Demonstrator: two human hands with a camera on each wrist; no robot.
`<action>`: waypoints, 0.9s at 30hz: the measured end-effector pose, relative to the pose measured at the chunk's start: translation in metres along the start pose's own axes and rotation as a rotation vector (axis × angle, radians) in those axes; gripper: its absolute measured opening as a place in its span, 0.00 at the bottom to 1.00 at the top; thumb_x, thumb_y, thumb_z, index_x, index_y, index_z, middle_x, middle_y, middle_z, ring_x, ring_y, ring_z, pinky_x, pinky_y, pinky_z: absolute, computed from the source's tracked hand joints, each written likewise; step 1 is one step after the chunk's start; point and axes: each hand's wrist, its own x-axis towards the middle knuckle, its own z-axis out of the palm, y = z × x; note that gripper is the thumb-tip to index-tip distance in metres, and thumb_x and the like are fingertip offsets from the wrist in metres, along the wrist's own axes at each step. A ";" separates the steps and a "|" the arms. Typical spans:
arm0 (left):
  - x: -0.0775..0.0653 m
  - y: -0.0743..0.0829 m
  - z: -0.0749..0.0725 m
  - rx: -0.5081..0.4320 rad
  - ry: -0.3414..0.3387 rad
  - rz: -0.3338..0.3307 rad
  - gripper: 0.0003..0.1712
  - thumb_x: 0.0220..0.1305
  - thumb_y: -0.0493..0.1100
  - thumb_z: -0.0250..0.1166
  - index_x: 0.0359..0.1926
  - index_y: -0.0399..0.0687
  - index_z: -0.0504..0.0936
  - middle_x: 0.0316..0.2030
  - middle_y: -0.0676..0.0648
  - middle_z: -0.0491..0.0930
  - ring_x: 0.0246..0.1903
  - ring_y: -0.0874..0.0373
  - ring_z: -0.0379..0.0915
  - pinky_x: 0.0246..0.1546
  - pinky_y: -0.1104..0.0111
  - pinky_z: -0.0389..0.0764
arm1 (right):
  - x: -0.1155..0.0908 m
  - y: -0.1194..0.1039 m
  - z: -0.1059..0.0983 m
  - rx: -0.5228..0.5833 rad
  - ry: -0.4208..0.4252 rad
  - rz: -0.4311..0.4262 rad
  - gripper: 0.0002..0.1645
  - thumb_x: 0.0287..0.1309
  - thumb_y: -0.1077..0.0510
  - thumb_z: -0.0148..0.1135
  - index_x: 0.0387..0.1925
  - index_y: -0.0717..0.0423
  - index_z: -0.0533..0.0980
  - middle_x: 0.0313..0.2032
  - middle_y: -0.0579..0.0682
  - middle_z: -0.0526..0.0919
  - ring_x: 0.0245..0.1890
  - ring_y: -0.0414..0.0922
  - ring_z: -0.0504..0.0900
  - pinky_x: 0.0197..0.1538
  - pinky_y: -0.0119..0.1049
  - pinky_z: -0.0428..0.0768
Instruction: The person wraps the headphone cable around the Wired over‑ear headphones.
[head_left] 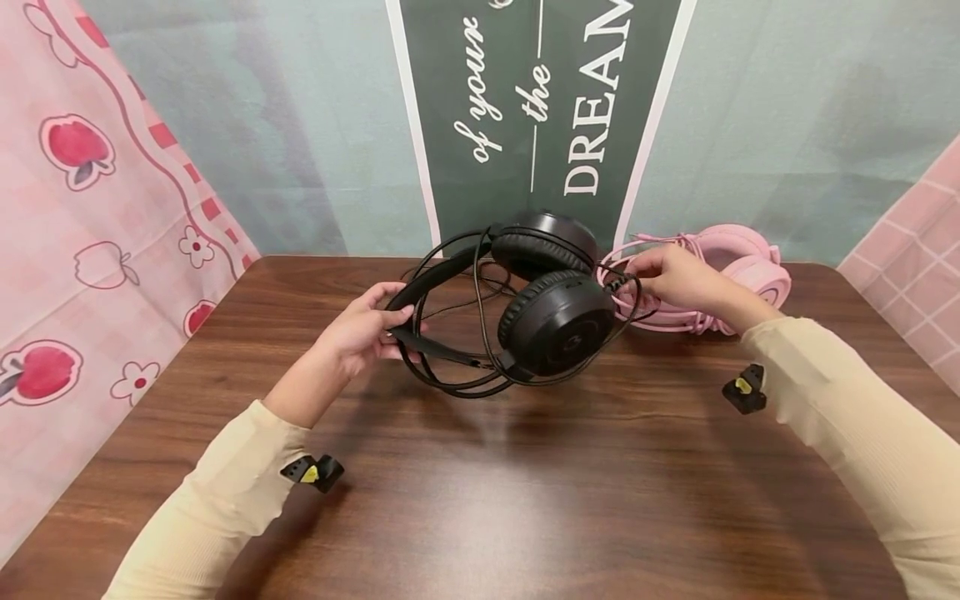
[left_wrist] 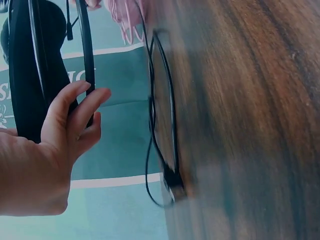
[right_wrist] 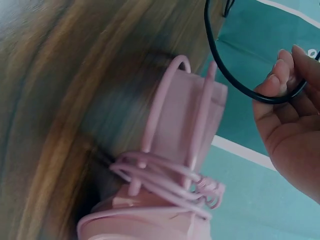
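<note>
Black over-ear headphones (head_left: 566, 329) are held above the wooden table, ear cups toward the right and headband to the left. My left hand (head_left: 363, 329) grips the headband (left_wrist: 30, 75), thumb and fingers around it. Black cable loops around the headband and cups. At the right of the cups my right hand (head_left: 678, 283) pinches part of that black cable (right_wrist: 225, 70), its fingers curled over it in the right wrist view. In the left wrist view, a cable loop with a USB plug (left_wrist: 175, 187) hangs low, close to the tabletop.
Pink headphones (head_left: 738, 254) lie at the table's back right, behind my right hand, with pink cable (right_wrist: 160, 182) wound around them. The brown wooden table (head_left: 480, 500) meets a green printed cloth (head_left: 540, 108) at its back edge. Pink patterned cloths hang on both sides.
</note>
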 end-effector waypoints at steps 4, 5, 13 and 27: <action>-0.001 0.001 -0.003 -0.067 0.033 0.004 0.13 0.68 0.31 0.46 0.49 0.51 0.60 0.24 0.46 0.78 0.26 0.56 0.80 0.23 0.60 0.82 | -0.004 0.005 -0.001 0.029 -0.015 -0.004 0.12 0.57 0.67 0.58 0.19 0.61 0.74 0.14 0.48 0.73 0.14 0.38 0.70 0.20 0.28 0.69; -0.001 0.001 -0.004 -0.082 0.042 0.007 0.13 0.68 0.31 0.46 0.49 0.51 0.60 0.25 0.46 0.78 0.26 0.56 0.80 0.23 0.60 0.82 | -0.005 0.007 -0.001 0.027 -0.012 -0.008 0.12 0.57 0.66 0.58 0.18 0.61 0.74 0.14 0.48 0.73 0.14 0.38 0.69 0.20 0.28 0.69; -0.003 0.006 -0.009 -0.211 0.117 0.014 0.10 0.68 0.32 0.45 0.44 0.51 0.60 0.26 0.44 0.76 0.24 0.54 0.80 0.22 0.61 0.82 | -0.016 0.014 -0.004 0.069 -0.066 0.101 0.12 0.61 0.64 0.54 0.23 0.64 0.74 0.17 0.51 0.75 0.16 0.40 0.72 0.21 0.31 0.72; -0.008 0.009 -0.020 -0.314 0.175 0.039 0.08 0.68 0.32 0.45 0.42 0.50 0.60 0.23 0.44 0.77 0.21 0.54 0.79 0.21 0.60 0.81 | -0.031 0.012 -0.004 0.238 -0.126 0.064 0.07 0.64 0.63 0.50 0.35 0.66 0.71 0.19 0.53 0.77 0.17 0.43 0.75 0.18 0.35 0.74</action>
